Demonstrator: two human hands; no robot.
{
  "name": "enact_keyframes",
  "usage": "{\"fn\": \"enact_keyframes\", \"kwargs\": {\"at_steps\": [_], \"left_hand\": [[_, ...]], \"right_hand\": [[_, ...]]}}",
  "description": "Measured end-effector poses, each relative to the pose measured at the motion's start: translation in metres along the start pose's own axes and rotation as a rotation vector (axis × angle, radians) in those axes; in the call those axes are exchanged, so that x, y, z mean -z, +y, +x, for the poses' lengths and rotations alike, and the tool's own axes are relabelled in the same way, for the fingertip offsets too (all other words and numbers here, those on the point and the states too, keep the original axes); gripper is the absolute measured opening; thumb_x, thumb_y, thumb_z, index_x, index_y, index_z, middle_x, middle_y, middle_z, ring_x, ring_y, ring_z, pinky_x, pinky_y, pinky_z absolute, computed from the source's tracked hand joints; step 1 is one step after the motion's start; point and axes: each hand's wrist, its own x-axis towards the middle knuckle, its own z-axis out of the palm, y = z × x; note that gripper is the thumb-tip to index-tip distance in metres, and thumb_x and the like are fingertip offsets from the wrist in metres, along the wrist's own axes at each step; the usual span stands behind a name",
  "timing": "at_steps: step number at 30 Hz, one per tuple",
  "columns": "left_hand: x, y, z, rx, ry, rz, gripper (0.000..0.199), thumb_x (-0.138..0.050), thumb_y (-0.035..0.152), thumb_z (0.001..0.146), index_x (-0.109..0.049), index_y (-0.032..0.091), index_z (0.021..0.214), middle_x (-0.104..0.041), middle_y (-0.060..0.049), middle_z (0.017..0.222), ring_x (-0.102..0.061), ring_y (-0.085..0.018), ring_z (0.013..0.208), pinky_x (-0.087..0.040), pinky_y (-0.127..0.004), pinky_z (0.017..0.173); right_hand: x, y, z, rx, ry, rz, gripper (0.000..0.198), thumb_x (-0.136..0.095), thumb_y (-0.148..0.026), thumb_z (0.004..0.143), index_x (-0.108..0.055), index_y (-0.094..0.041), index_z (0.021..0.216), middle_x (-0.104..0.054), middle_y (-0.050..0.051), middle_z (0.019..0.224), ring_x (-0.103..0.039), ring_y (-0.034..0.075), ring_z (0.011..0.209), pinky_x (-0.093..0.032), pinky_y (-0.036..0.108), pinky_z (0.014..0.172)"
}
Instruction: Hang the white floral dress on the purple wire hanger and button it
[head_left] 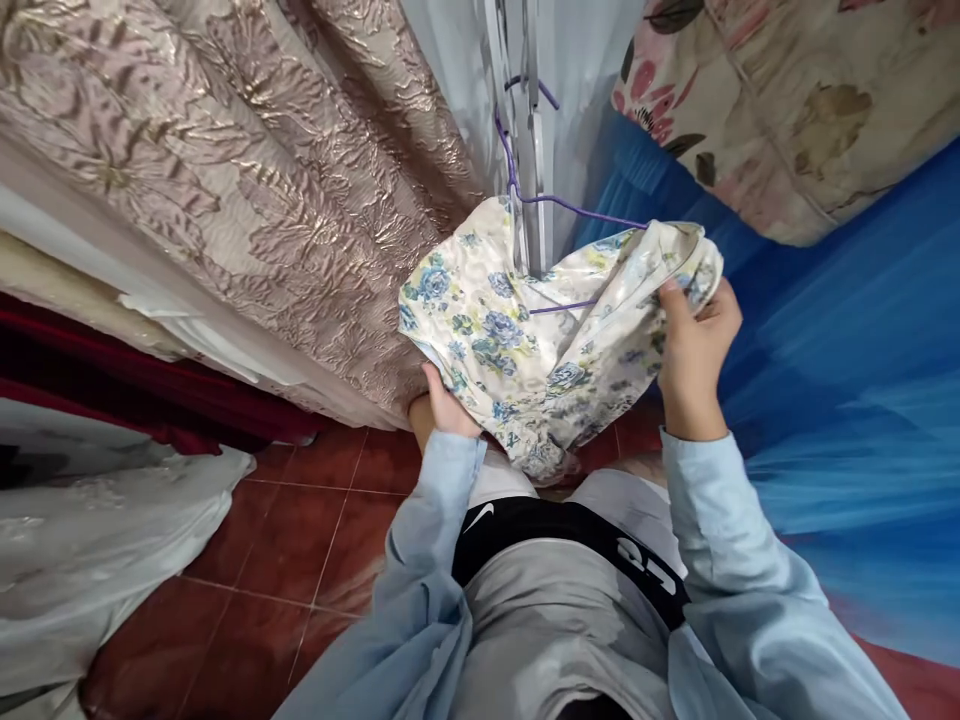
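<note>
Pinching the flowered garment (480,330) with right hand (696,355)! Touching its edge with left hand (451,414), can't tell those fingers' grip.

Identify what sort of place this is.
Probably a clothing shop or garment storeroom: a floral garment with a purple hanger, embossed shiny fabric hanging on the left, and blue cloth draped on the right.

Garment (487,330): smooth cloth; pink fabric (262,200): crinkled, shiny; floor tiles (292,540): glossy.
</note>
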Motion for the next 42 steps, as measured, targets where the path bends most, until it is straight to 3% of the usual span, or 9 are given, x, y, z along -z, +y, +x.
{"fn": "enact_keyframes", "kwargs": {"at_steps": [4, 8, 19, 21, 25, 28, 31, 37, 42], "left_hand": [[0.006, -0.035, -0.021, 0.031, -0.04, 0.047, 0.071, -0.091, 0.063, 0.055, -0.075, 0.025, 0.114, -0.075, -0.009, 0.118, -0.061, -0.037, 0.13, -0.051, -0.046, 0.11], [-0.002, -0.062, -0.027, -0.068, -0.023, 0.214, 0.061, -0.092, 0.041, 0.061, -0.074, 0.021, 0.116, -0.074, -0.008, 0.12, -0.061, -0.034, 0.13, -0.042, -0.045, 0.119], [0.013, -0.071, -0.023, -0.123, -0.048, 0.273, 0.066, -0.085, 0.046, 0.074, -0.065, 0.02, 0.131, -0.067, -0.011, 0.135, -0.061, -0.032, 0.131, -0.043, -0.047, 0.118], [0.013, -0.066, -0.023, -0.231, 0.021, 0.332, 0.074, -0.083, 0.046, 0.077, -0.057, 0.02, 0.141, -0.063, -0.013, 0.14, -0.06, -0.031, 0.131, -0.046, -0.045, 0.115], [0.017, -0.056, -0.03, -0.759, 0.291, 0.661, 0.08, -0.078, 0.041, 0.082, -0.042, 0.02, 0.151, -0.049, -0.018, 0.151, -0.051, -0.031, 0.138, -0.046, -0.043, 0.113], [0.015, -0.061, -0.041, -0.937, 0.028, 0.907, 0.041, -0.07, 0.033, 0.089, -0.062, 0.021, 0.128, -0.065, -0.013, 0.126, -0.061, -0.028, 0.121, -0.049, -0.044, 0.107], [0.003, -0.072, -0.043, -0.88, -0.161, 0.87, 0.022, -0.06, 0.024, 0.095, -0.068, 0.021, 0.116, -0.068, -0.01, 0.113, -0.065, -0.023, 0.11, -0.052, -0.04, 0.102], [-0.018, -0.092, 0.015, -0.696, -0.01, 0.79, 0.028, -0.069, 0.025, 0.091, -0.064, 0.018, 0.118, -0.071, -0.011, 0.112, -0.067, -0.021, 0.103, -0.053, -0.035, 0.095], [-0.039, -0.11, 0.062, -0.366, 0.036, 0.909, 0.025, -0.075, 0.036, 0.088, -0.071, 0.018, 0.105, -0.074, -0.004, 0.083, -0.067, -0.017, 0.072, -0.051, -0.027, 0.073]], "right_hand": [[-0.009, 0.006, -0.072, 0.112, 0.074, -0.135, 0.067, -0.079, -0.04, 0.081, -0.05, -0.025, 0.14, -0.049, 0.013, 0.146, -0.048, 0.031, 0.139, -0.041, 0.051, 0.113], [-0.013, 0.011, -0.139, -0.092, -0.164, -0.12, 0.03, -0.069, -0.04, 0.09, -0.063, -0.02, 0.111, -0.068, 0.009, 0.103, -0.066, 0.024, 0.098, -0.054, 0.041, 0.091], [-0.02, -0.001, -0.118, -0.239, -0.623, -0.177, 0.019, -0.06, -0.038, 0.094, -0.058, -0.02, 0.085, -0.061, 0.0, 0.073, -0.055, 0.015, 0.066, -0.043, 0.027, 0.062], [-0.019, -0.001, -0.12, -0.266, -0.663, -0.193, 0.02, -0.059, -0.037, 0.093, -0.056, -0.021, 0.082, -0.056, -0.002, 0.067, -0.05, 0.013, 0.06, -0.038, 0.027, 0.058], [-0.012, -0.003, -0.129, -0.409, -0.77, -0.11, 0.027, -0.059, -0.036, 0.091, -0.054, -0.02, 0.071, -0.051, -0.003, 0.06, -0.045, 0.012, 0.056, -0.034, 0.026, 0.055], [-0.009, -0.005, -0.139, -0.52, -0.837, -0.009, 0.029, -0.058, -0.034, 0.089, -0.055, -0.019, 0.064, -0.055, -0.002, 0.057, -0.045, 0.011, 0.052, -0.034, 0.026, 0.054], [-0.01, -0.001, -0.142, -0.581, -0.799, 0.043, 0.024, -0.059, -0.031, 0.085, -0.058, -0.019, 0.065, -0.06, -0.001, 0.058, -0.048, 0.011, 0.052, -0.036, 0.026, 0.055], [-0.002, 0.021, -0.128, -0.615, -0.561, 0.007, 0.026, -0.063, -0.038, 0.085, -0.059, -0.02, 0.067, -0.06, -0.002, 0.058, -0.046, 0.011, 0.051, -0.035, 0.026, 0.054], [0.001, 0.025, -0.133, -0.653, -0.614, 0.005, 0.027, -0.065, -0.04, 0.084, -0.059, -0.02, 0.066, -0.061, -0.001, 0.06, -0.049, 0.012, 0.054, -0.036, 0.027, 0.056]]}}
